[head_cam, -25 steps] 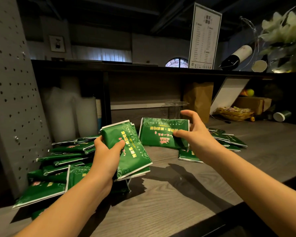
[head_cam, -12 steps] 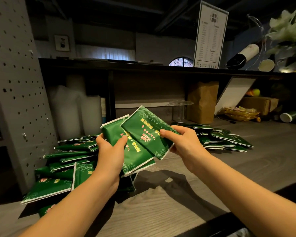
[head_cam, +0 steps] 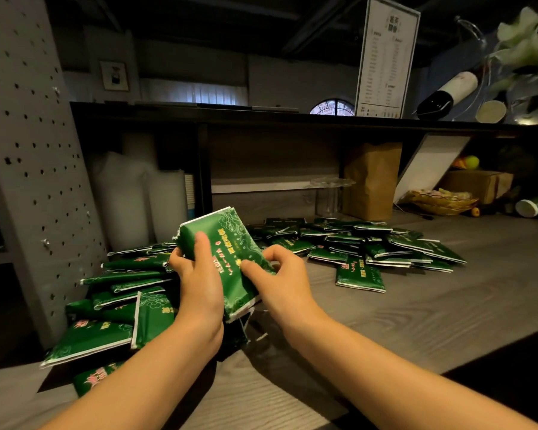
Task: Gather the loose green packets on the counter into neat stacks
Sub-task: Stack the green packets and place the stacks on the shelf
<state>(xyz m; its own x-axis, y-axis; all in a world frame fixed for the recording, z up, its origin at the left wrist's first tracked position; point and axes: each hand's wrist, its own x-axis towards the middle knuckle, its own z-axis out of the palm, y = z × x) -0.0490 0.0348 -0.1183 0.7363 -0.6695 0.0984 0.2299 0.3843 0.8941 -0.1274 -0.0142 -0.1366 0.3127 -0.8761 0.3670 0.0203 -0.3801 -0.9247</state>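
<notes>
A stack of green packets (head_cam: 227, 243) with gold print is held up over the grey wooden counter (head_cam: 416, 311). My left hand (head_cam: 196, 280) grips the stack from the left, thumb across its top face. My right hand (head_cam: 277, 274) pinches the stack's right edge with curled fingers. Loose green packets (head_cam: 382, 246) lie scattered on the counter to the right. A second heap of packets (head_cam: 118, 305) lies at the left against the pegboard.
A grey pegboard panel (head_cam: 35, 169) stands at the left. Under the dark shelf (head_cam: 261, 114) are white cup stacks (head_cam: 128, 197), a brown paper bag (head_cam: 371, 178), a cardboard box (head_cam: 475, 183) and a golden bowl (head_cam: 441, 198). A menu stand (head_cam: 385, 57) and bottle (head_cam: 448, 94) sit on top.
My right hand carried one packet from the right pile to the stack in my left hand and laid it on top. Both hands now hold the stack together.
</notes>
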